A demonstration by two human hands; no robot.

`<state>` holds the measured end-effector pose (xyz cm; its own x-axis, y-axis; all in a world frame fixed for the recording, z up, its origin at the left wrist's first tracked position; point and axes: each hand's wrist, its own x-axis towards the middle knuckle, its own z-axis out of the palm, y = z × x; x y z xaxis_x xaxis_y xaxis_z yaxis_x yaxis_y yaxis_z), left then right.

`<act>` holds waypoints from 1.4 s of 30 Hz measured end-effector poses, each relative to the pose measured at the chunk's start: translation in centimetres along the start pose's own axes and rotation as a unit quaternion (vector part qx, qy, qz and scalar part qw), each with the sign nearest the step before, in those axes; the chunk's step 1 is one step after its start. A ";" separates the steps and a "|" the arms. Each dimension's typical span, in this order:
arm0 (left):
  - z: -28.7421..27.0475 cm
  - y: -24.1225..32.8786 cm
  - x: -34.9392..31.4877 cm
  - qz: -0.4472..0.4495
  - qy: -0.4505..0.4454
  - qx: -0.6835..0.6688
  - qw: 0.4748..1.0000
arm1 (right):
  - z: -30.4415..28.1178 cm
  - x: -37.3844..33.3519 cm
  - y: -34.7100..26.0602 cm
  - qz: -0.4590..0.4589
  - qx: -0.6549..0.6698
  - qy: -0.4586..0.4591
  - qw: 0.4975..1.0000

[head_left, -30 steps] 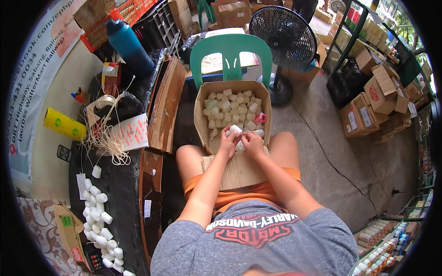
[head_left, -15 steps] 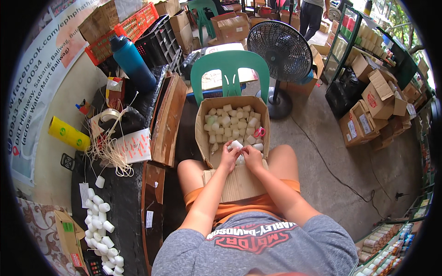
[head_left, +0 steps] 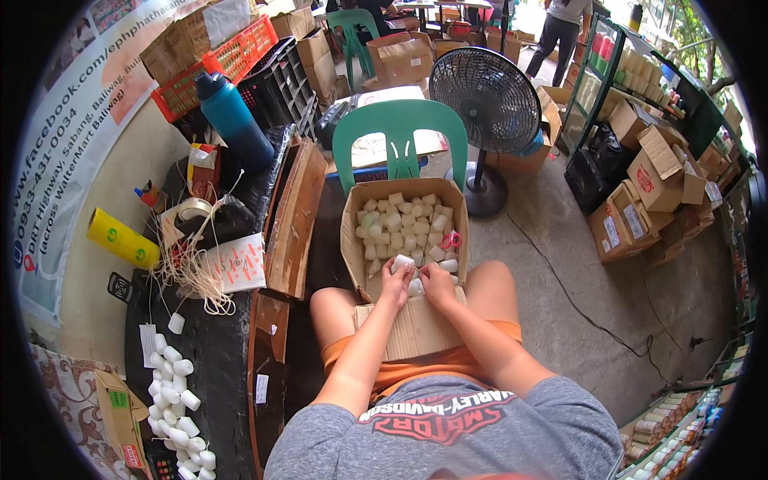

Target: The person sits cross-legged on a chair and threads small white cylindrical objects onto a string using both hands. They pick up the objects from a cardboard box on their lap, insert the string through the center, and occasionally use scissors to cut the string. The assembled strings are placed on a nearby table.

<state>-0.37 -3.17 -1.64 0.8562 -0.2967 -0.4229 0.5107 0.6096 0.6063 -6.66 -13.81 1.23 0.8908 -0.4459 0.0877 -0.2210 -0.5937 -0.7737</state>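
My left hand (head_left: 394,285) is closed around a small white cylinder, candle-like in shape (head_left: 403,262). Close to its right, my right hand (head_left: 437,285) is pinched shut at the cylinder's near end; what lies between those fingertips is too small to make out. Both hands are over the near edge of an open cardboard box (head_left: 350,247) filled with similar white cylinders (head_left: 392,222). Pink-handled scissors (head_left: 453,239) rest on the pile at the box's right side. A cardboard flap (head_left: 412,330) lies across my lap.
A green plastic chair (head_left: 350,136) stands behind the box, beside a black fan (head_left: 486,100). On the left table are a blue bottle (head_left: 234,120), loose pale string (head_left: 192,272) and a strand of white cylinders (head_left: 172,392). Cartons (head_left: 628,220) are stacked at right; a cable (head_left: 576,292) crosses the floor.
My hands have drawn slightly apart, the right one shifting a little from the cylinder. The whole view has tipped slightly, and the person standing at the back has stepped.
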 end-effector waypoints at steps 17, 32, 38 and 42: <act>1.2 0.0 -0.8 -0.002 -0.047 0.131 0.990 | -0.5 0.0 -0.7 0.034 0.004 0.020 0.999; 1.3 0.0 -0.6 -0.047 -0.025 0.152 0.987 | -0.2 -0.6 0.1 -0.009 -0.050 0.059 0.997; 1.1 -0.2 -0.6 -0.041 -0.025 0.182 0.982 | -0.3 -0.5 0.0 0.007 -0.023 0.063 0.998; 0.8 -0.2 -0.3 -0.056 -0.048 0.186 0.980 | -0.2 -0.5 -0.1 0.026 -0.019 0.052 0.998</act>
<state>-0.72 -3.80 -1.12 0.7880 -0.4253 -0.4453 0.5789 0.2653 0.7710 -7.15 -13.68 1.43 0.8318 -0.5431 0.1149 -0.2828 -0.5927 -0.7542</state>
